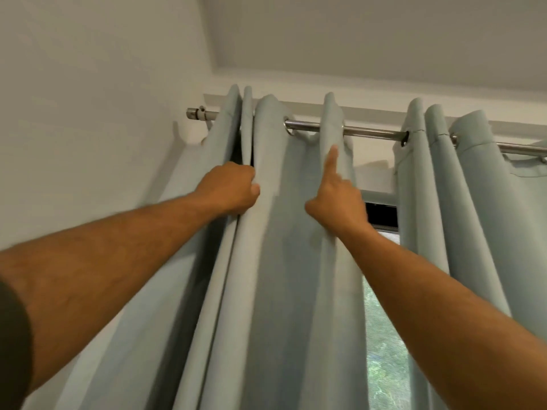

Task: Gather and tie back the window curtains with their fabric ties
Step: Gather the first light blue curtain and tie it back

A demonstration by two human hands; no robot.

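— What colour are the curtains [284, 261]?
— Pale blue-green, plain, no print. The second panel [461, 202] on the right is the same shade.
— And the rod [370, 132]?
— Shiny silver metal, with silver rings [288, 128] in the cloth. Its end cap [194, 113] is a duller grey.
— The wall [88, 99]?
— Off-white, like the ceiling [384, 34].
— Anything darker?
— A black strip [381, 214] at the top of the window [384, 350], blurred green leaves behind the pane, and a dark sleeve [11, 344] at the lower left edge.

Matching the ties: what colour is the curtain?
Plain pale blue-green curtain, no pattern; head view.
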